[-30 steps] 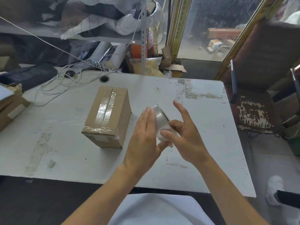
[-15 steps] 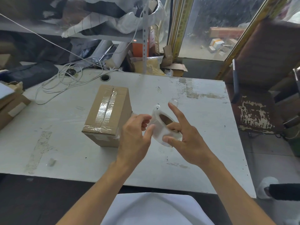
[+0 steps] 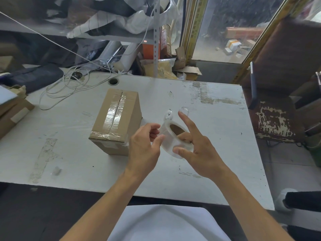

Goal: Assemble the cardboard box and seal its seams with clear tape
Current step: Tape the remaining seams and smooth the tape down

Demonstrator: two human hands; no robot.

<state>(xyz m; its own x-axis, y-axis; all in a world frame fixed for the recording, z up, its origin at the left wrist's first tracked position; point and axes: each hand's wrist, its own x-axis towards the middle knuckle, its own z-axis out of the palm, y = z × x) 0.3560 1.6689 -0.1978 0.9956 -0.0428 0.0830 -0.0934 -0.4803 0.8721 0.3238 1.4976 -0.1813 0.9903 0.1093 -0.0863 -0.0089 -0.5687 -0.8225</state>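
The right hand [image 3: 199, 150] pinches the tape roll [image 3: 175, 140] while the left hand [image 3: 144, 146] thumbs its rim (fingers curled), the taped cardboard box [image 3: 115, 122] just left of the grip.

**Where everything sits on my table**

The cardboard box [image 3: 116, 121] stands on the table [image 3: 217, 129], left of centre. My left hand [image 3: 144, 150] is just right of the box's near corner, above the table. My right hand [image 3: 199, 148] is to its right, and the tape roll [image 3: 171, 136] sits between the two hands, touched by both. Far left on the table lies a loose coil of cable [image 3: 69, 87], with a cable hole [image 3: 113, 81] behind the box. Flattened cartons [image 3: 12, 110] lie at the left edge. A chair [image 3: 278, 108] stands off the table's right side.
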